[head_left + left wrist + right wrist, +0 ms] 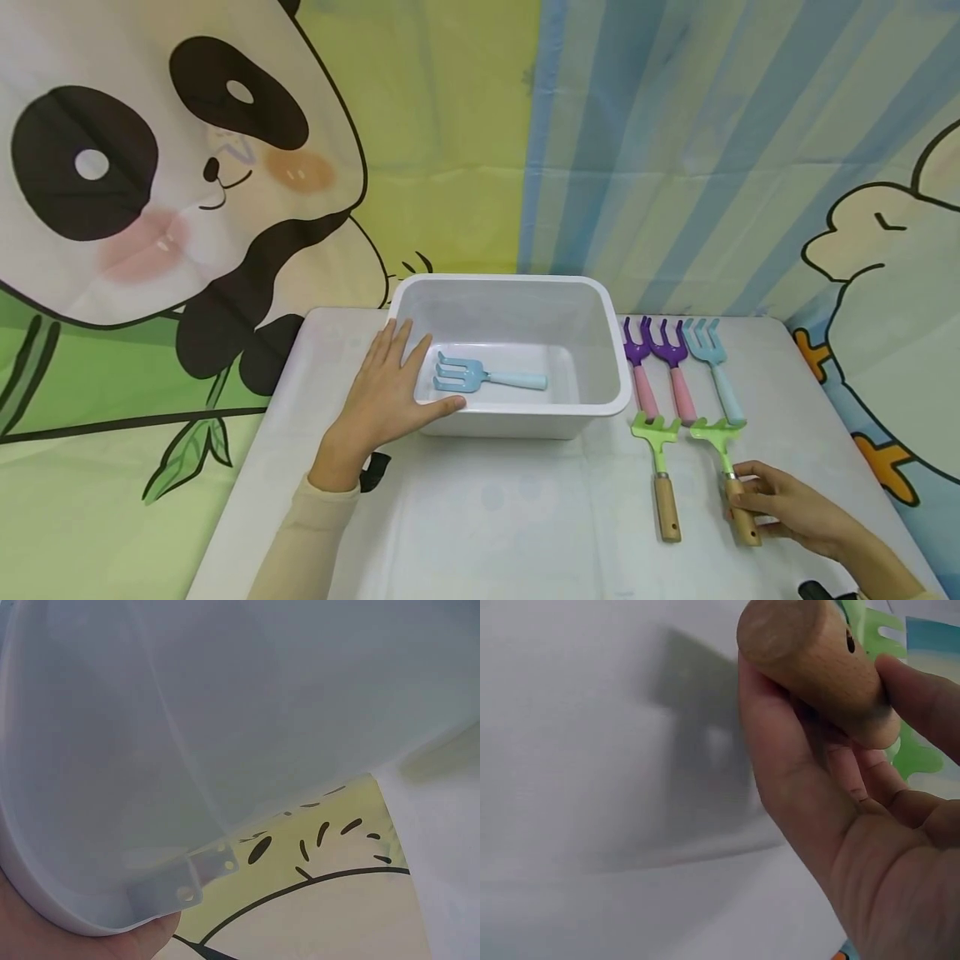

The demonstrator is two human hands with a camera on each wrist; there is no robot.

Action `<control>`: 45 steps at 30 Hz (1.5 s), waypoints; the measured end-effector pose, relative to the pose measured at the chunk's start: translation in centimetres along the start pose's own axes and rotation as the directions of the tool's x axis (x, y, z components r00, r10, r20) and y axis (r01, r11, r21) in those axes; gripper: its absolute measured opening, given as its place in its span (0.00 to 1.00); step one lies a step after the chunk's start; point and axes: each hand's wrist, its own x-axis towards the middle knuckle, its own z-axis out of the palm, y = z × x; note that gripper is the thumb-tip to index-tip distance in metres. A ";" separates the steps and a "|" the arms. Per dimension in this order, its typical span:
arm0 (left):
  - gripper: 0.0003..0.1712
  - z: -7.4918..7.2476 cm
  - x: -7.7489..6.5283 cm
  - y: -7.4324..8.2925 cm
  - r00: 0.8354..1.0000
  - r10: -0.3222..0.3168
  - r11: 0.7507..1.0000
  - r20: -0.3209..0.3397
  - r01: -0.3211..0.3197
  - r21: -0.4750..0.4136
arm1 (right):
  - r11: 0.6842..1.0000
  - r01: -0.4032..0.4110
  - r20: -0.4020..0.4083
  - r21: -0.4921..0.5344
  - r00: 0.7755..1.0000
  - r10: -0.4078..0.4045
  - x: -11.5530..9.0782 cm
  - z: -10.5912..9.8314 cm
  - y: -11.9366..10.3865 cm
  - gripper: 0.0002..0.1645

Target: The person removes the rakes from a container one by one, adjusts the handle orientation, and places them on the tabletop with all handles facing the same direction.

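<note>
A white plastic bin (498, 425) stands at the middle of the table, with a light blue hand rake (465, 376) lying inside it. My left hand (390, 396) rests over the bin's front left corner, its fingers straight and spread and the thumb along the front rim. In the left wrist view the bin's wall (225, 712) fills most of the picture. My right hand (798, 508) holds the wooden handle of a green hand rake (742, 512) between thumb and fingers. In the right wrist view the round end of that handle (780, 634) faces the camera.
Another green hand rake (664, 500) with a wooden handle lies left of the held one. Behind them are two purple hand rakes (641, 379) with pink handles and a light blue hand rake (718, 375). A cartoon-printed cloth (450, 167) hangs behind the white table (487, 517).
</note>
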 end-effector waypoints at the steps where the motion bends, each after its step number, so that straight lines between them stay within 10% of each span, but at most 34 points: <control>1: 0.65 0.0 0.0 0.0 1.000 -0.001 1.000 0.000 0.001 0.001 | 1.000 -0.005 0.002 0.009 1.000 0.005 0.1 0.1 0.2 0.36; 24: 0.65 0.0 -0.1 -0.1 1.000 0.004 1.000 -0.014 -0.004 0.004 | 0.998 -0.043 -0.057 -0.047 0.998 0.040 1.5 1.6 -0.5 0.39; 35: 0.66 0.0 -0.1 0.0 1.000 -0.009 1.000 -0.002 0.009 0.001 | 0.950 -0.112 -0.251 -0.292 0.967 0.036 1.6 3.2 -1.7 0.34; 45: 0.66 -0.1 0.0 0.0 1.000 -0.005 1.000 0.004 0.005 0.012 | 0.912 -0.040 -0.250 -0.408 0.966 -0.069 0.9 2.5 -4.6 0.28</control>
